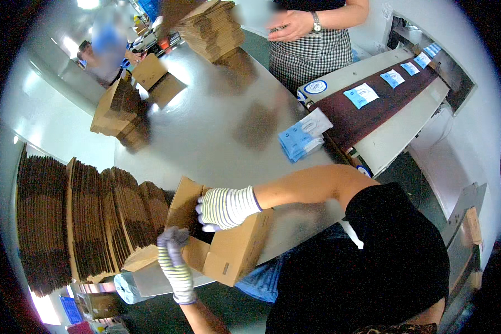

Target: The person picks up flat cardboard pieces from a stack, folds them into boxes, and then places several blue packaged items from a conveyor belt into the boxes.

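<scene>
- Smooth metal table [195,125] takes up the middle of the room and serves as the landmark here; its surface is shiny, so cardboard probably slides on it easily.
- At the table's near edge stands an open box [252,236], with a broad panel [234,247] that appears to reach past that edge.
- The gloved left hand [175,259] is at the box's left side, fingers bent against the cardboard; I cannot tell whether they pinch it.
- The gloved right hand [224,209] reaches over the opening, fingers curled; their tips are partly hidden, so a firm grip cannot be confirmed.
- Working the flaps looks like the step in hand. It calls for a steady left hand against the side while the right presses evenly, close to the crease.
- Bringing the box further onto the table would give its base better support; pushing down on an overhanging part could tip or buckle it.
- Flat cartons [92,220] stand in tight rows along the table's left side, close to the left hand, so the elbow and knuckles should stay clear.
- Blue-and-white packets [300,139] lie on the table's right side, by the conveyor belt [385,107]; wide right-arm sweeps could scatter them.
</scene>
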{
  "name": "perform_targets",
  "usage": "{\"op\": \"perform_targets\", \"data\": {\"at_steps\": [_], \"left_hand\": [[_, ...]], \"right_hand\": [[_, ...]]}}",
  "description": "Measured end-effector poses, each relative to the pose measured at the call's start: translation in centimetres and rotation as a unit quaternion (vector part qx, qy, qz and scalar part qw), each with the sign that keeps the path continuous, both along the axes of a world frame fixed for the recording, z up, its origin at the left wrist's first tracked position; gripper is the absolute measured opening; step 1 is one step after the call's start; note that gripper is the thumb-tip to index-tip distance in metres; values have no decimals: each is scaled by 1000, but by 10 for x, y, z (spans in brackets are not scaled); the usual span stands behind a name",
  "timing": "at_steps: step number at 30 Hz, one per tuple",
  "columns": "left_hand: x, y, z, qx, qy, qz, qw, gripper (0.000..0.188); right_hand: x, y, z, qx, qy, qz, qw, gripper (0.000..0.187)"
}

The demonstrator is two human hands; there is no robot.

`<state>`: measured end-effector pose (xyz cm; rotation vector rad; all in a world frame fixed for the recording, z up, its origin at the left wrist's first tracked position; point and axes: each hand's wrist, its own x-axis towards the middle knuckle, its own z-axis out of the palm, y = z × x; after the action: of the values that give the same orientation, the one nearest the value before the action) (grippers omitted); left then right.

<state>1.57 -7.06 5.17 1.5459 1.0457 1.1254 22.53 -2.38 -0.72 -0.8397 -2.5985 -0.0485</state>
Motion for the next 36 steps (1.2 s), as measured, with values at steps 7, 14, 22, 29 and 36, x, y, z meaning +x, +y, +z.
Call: {"op": "perform_targets", "data": {"at_steps": [7,14,22,29,36], "left_hand": [[-3,-16,-46,328,455,4,828,16],[-23,-17,-123,234,96,244,936,54],[-33,-61,-236,-137,-99,122,978,55],[-61,-34,-39,347,665,-80,657,60],[-46,-17,-51,367,592,-204,688,29]], "right_hand": [[12,-14,28,24,103,-25,994,39],[55,-43,86,-27,358,-272,893,63],[23,-37,30,-129,31,-106,986,66],[16,-15,-27,93,-38,126,987,56],[164,49,28,-225,52,-176,957,60]]}}
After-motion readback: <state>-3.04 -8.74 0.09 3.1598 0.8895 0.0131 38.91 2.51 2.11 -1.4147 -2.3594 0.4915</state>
